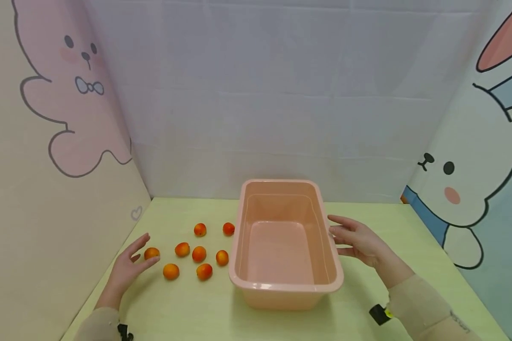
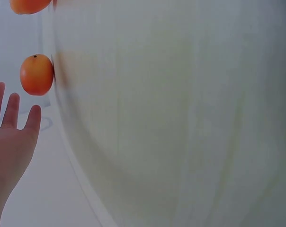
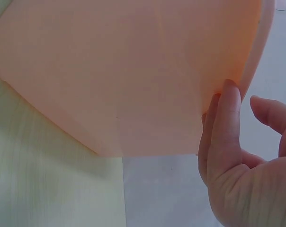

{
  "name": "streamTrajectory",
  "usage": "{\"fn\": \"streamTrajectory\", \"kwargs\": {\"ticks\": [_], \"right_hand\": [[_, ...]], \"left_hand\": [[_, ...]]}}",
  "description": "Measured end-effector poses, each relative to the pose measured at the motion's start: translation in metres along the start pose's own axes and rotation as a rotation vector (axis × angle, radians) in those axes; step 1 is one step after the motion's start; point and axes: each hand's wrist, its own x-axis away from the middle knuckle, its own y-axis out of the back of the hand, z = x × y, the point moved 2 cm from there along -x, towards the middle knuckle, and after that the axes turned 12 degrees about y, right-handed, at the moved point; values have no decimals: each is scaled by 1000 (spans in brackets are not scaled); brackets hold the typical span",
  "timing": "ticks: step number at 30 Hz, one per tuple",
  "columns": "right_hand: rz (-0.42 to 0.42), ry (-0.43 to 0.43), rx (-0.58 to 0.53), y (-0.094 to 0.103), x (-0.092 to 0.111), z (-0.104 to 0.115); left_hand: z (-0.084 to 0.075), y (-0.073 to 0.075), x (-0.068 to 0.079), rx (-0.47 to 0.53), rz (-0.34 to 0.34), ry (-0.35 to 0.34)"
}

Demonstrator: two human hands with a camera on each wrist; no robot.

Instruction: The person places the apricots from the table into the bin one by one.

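While a rectangular pink plastic basin (image 1: 286, 287) is presumably steadied by the right hand (image 1: 360, 242), fingers extended, the left hand (image 1: 126, 270) is held, fingers apart, beside a rounded orange fruit (image 1: 151, 252) on the pale-green worktop (image 1: 179, 310).

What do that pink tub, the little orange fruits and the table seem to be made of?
Tub: probably moulded plastic, smooth and glossy, catching bright highlights.
Fruits: smooth, faintly shiny skins suggest real fruit, though imitations are possible.
Table: perhaps wood or wood-look laminate, given its faint grain-like streaks.

glossy plastic basin (image 1: 280, 253), smooth fruit (image 1: 198, 254)
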Motion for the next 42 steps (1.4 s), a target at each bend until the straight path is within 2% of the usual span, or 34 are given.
{"fn": "streamTrajectory", "kwargs": {"ticks": [4,12,19,30,37,42], "right_hand": [[3,1,-16,0,0,-1],[-6,-9,-18,0,-2,0],[0,-5,-27,0,-3,-1],[2,-5,-41,0,-4,-4],[2,-6,-46,-1,-3,-5],[3,-5,-44,-1,-2,-5]], "left_hand": [[8,2,-4,21,28,35],[15,5,-10,-10,76,106],[21,5,-15,-16,98,141],[29,3,-18,-1,95,136],[32,2,-17,-26,80,119],[37,0,-19,-32,65,136]]}}
